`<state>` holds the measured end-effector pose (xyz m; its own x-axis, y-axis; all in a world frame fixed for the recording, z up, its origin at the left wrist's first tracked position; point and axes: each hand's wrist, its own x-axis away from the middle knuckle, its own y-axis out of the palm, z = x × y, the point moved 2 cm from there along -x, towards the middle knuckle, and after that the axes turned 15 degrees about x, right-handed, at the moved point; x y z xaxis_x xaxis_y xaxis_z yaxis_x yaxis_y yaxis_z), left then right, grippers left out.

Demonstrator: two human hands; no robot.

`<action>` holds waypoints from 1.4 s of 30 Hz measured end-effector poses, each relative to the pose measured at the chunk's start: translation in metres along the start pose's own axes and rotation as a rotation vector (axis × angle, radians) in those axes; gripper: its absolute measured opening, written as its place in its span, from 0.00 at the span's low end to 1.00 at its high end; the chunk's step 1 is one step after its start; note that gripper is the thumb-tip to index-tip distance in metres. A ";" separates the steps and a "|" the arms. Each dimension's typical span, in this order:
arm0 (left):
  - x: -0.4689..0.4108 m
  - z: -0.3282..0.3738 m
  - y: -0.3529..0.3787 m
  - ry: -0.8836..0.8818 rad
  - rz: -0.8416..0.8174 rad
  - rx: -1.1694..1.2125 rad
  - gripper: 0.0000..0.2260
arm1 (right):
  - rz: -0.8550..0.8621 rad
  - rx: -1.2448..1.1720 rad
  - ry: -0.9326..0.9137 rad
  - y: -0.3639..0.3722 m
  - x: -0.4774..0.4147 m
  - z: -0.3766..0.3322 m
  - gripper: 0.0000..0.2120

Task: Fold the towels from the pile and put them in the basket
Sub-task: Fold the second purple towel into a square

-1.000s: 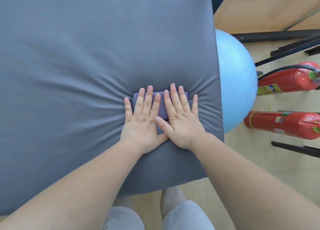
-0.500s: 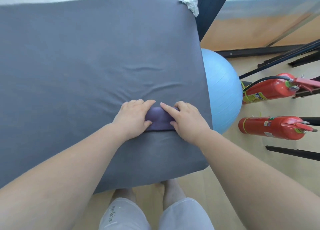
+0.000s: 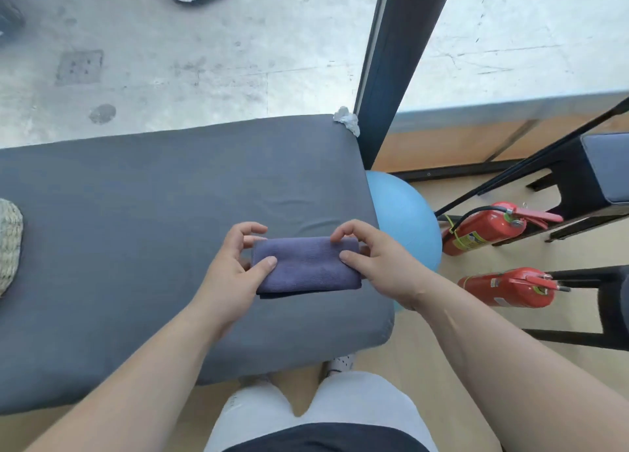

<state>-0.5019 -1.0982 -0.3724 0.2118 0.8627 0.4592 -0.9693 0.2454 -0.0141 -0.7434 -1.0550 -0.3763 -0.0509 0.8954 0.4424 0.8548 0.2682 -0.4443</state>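
A small purple towel [image 3: 306, 266], folded into a compact rectangle, is held just above the grey padded bench [image 3: 136, 213]. My left hand [image 3: 235, 264] grips its left end, thumb on top and fingers curled behind. My right hand [image 3: 377, 261] grips its right end the same way. A woven basket [image 3: 8, 244] shows only as a sliver at the left edge of the bench. No towel pile is in view.
A light blue exercise ball [image 3: 405, 216] sits against the bench's right end. Two red fire extinguishers [image 3: 483, 228] [image 3: 507, 286] lie on the wooden floor to the right, beside black frames. A dark pillar [image 3: 391, 70] and a crumpled tissue [image 3: 347, 119] stand at the bench's far right corner.
Both hands went from pressing flat on the folded towel to gripping its two ends and lifting it. The view has tilted up, and the basket edge now shows.
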 end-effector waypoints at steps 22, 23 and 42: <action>0.073 0.047 -0.291 0.071 -0.075 0.032 0.19 | 0.202 -0.175 -0.003 0.218 0.007 -0.230 0.08; 0.075 0.048 -0.311 0.069 -0.065 0.034 0.19 | 0.203 -0.181 0.007 0.233 0.004 -0.242 0.08; 0.068 0.012 -0.561 -0.019 0.289 0.099 0.21 | -0.021 0.080 -0.061 0.423 -0.130 -0.381 0.10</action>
<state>0.0545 -1.1822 -0.3224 -0.0763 0.8820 0.4651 -0.9967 -0.0544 -0.0603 -0.1784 -1.1934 -0.3253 -0.1020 0.9084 0.4054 0.8093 0.3127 -0.4972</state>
